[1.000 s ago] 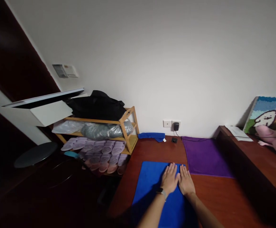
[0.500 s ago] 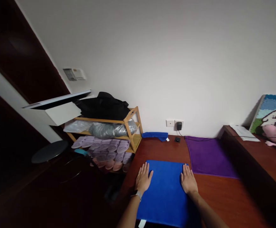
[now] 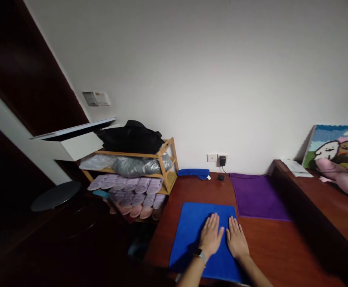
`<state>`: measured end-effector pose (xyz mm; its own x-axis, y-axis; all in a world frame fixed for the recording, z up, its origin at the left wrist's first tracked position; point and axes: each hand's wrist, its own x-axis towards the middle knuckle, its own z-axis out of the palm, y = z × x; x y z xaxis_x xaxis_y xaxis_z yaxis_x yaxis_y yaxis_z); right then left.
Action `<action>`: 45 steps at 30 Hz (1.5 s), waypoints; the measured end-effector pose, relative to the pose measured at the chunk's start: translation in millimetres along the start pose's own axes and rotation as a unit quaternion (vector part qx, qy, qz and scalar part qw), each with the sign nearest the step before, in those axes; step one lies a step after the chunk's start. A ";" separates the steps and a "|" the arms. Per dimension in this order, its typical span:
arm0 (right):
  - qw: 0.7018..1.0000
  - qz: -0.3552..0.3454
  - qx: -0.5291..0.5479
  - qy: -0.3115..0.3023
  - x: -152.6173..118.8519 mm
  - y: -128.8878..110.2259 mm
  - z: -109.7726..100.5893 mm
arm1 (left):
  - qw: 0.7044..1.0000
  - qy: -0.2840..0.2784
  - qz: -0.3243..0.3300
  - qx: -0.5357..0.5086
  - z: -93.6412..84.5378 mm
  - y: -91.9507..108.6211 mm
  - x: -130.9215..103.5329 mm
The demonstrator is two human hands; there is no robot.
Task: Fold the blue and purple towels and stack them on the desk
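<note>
A blue cloth lies spread flat on the reddish-brown table in front of me. My left hand rests on its middle, fingers stretched out, with a watch on the wrist. Close beside it, my right hand lies flat near the cloth's right edge, fingers also extended. Neither hand grips anything. Beyond them, a folded blue cloth with a white tag lies against the wall. A purple cloth is laid flat on the table to the right.
On the left stands a wooden rack with lilac slippers, plastic-wrapped items and a black bag. A black plug sits in the wall socket, its cable running right. A pink plush toy lies on the raised surface.
My left hand has slid right from the cloth's left edge to its middle. My right hand has come slightly nearer to me, staying by the right edge. The view has shifted slightly.
</note>
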<state>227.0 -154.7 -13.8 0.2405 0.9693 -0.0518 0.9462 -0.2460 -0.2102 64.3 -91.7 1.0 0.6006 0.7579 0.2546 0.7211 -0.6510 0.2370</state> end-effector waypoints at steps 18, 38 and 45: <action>1.000 0.025 0.002 -0.004 -11.4 -12.6 -16.5 | 0.982 -0.017 -0.157 0.100 -47.4 -123.2 -100.2; 0.999 -0.013 0.026 0.028 -78.3 -13.3 9.2 | 0.997 -0.077 0.003 0.016 -1.5 18.9 -60.9; 0.999 0.008 0.043 0.024 -78.2 -15.8 8.9 | 0.981 -0.052 -0.169 0.079 -49.8 -102.9 -109.4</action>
<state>191.3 -226.6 -15.1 0.2683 0.9633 -0.0097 0.9205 -0.2594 -0.2923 -92.8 -109.6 -4.6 0.3443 0.9348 0.0868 0.9248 -0.3536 0.1406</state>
